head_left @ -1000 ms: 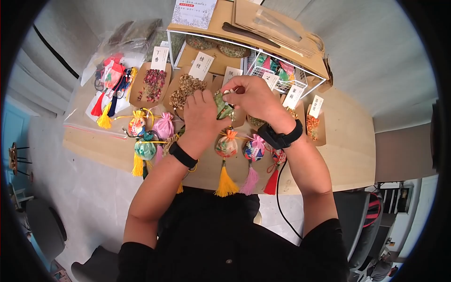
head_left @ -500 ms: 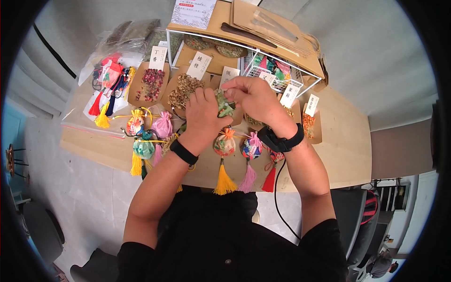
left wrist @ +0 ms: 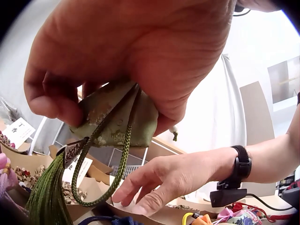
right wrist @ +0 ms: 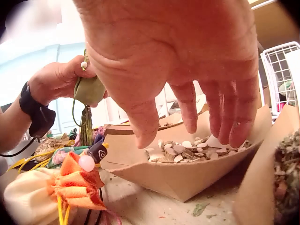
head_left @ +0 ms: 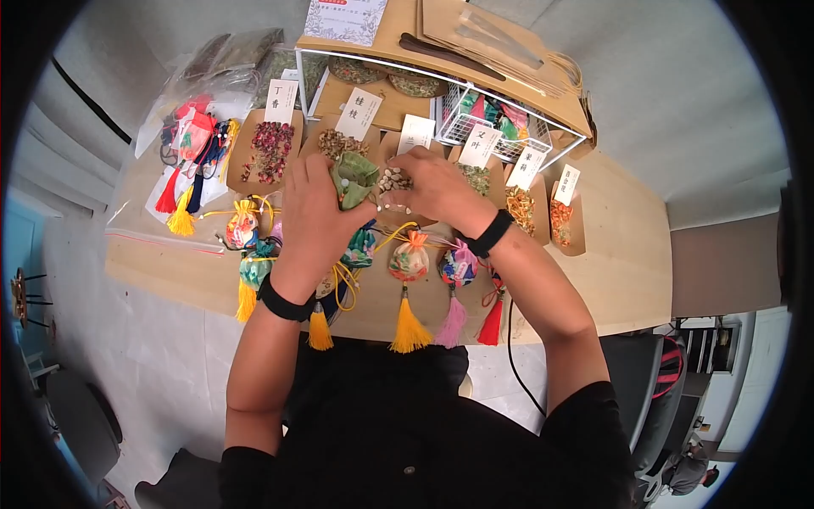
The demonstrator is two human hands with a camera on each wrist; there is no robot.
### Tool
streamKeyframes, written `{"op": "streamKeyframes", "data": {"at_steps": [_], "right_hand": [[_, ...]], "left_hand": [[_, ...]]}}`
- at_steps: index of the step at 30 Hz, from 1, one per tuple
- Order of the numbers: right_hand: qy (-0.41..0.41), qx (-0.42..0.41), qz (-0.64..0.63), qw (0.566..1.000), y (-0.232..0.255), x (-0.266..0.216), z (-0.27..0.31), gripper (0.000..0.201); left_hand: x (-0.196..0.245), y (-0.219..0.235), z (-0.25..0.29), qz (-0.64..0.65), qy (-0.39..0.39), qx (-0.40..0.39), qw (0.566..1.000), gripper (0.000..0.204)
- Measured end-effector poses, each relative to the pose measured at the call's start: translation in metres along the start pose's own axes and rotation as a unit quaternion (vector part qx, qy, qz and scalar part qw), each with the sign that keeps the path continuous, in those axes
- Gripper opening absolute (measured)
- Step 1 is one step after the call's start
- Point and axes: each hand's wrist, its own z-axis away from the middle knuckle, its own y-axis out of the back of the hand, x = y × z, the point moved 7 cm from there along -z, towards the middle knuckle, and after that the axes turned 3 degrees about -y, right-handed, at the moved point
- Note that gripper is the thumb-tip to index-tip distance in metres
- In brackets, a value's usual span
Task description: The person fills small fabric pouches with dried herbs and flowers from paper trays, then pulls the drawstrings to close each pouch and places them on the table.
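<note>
My left hand point(head_left: 312, 208) grips a small green drawstring pouch point(head_left: 354, 178), its mouth spread wide and facing up in the head view. A looped cord point(left wrist: 124, 154) and a long green tassel point(left wrist: 49, 194) hang from the pouch in the left wrist view. To the right, my right hand point(head_left: 445, 191) reaches down over a brown paper tray point(right wrist: 183, 180) of pale dried slices point(right wrist: 187, 152). In the right wrist view its thumb and fingers point downward, spread apart, with the fingertips right at the slices.
Several paper trays with cards stand in a row, among them rose buds point(head_left: 270, 148) and orange petals point(head_left: 560, 222). Tasselled sachets point(head_left: 409, 259) lie along the front. Behind stands a shelf point(head_left: 398, 34) with a wire basket point(head_left: 475, 131); a plastic bag point(head_left: 161, 225) lies left.
My right hand has left the pouch's mouth and come down over the tray of slices. The left hand has shifted left with the pouch, whose mouth now shows wide.
</note>
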Motion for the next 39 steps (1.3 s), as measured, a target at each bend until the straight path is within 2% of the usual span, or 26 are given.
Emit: {"op": "streamKeyframes", "data": {"at_steps": [6,15,21,24,30,39], "right_hand": [[0.025,0.032,0.03,0.999,-0.016,-0.004,-0.012,0.051],[0.029,0.011,0.004,1.0,-0.021,0.003,-0.009,0.037],[0.04,-0.004,-0.015,0.999,-0.014,0.003,-0.004,0.038],[0.068,0.035,-0.001,0.997,-0.008,-0.002,0.002,0.041],[0.064,0.027,0.01,0.998,-0.017,0.002,-0.002,0.037],[0.086,0.034,-0.05,0.994,-0.03,0.013,-0.008,0.021]], "left_hand": [[-0.002,0.003,0.006,0.001,0.013,0.001,1.0,0.062],[-0.001,0.001,0.008,-0.02,0.018,-0.009,1.0,0.062],[0.003,-0.001,0.009,-0.039,0.02,-0.022,0.999,0.061],[0.006,0.0,0.009,-0.032,0.018,-0.027,0.999,0.061],[0.011,-0.014,0.011,-0.048,-0.008,-0.022,0.999,0.057],[0.011,-0.032,0.011,-0.092,-0.012,-0.076,0.993,0.063]]}}
